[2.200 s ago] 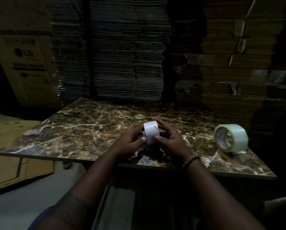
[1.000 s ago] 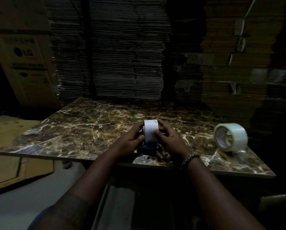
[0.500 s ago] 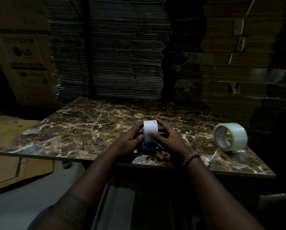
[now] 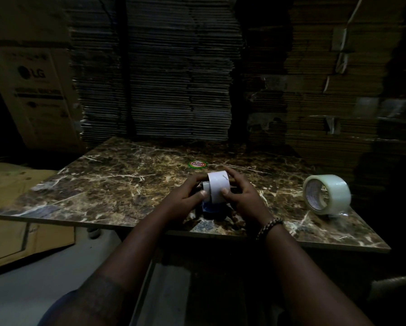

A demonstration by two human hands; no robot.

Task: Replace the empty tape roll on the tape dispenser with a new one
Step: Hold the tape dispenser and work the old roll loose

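Head view: white empty roll (image 4: 217, 187), lifted slightly off the dark dispenser (image 4: 211, 208) since a second ago, clamped between left hand (image 4: 185, 198) and right hand (image 4: 243, 196) above the desk (image 4: 107, 184). Removal likely under way. New tape roll (image 4: 326, 196) waits well apart, right.

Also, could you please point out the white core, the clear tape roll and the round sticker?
white core (image 4: 217, 187), head view, outer band.
clear tape roll (image 4: 336, 192), head view, outer face.
round sticker (image 4: 198, 164), head view, centre.
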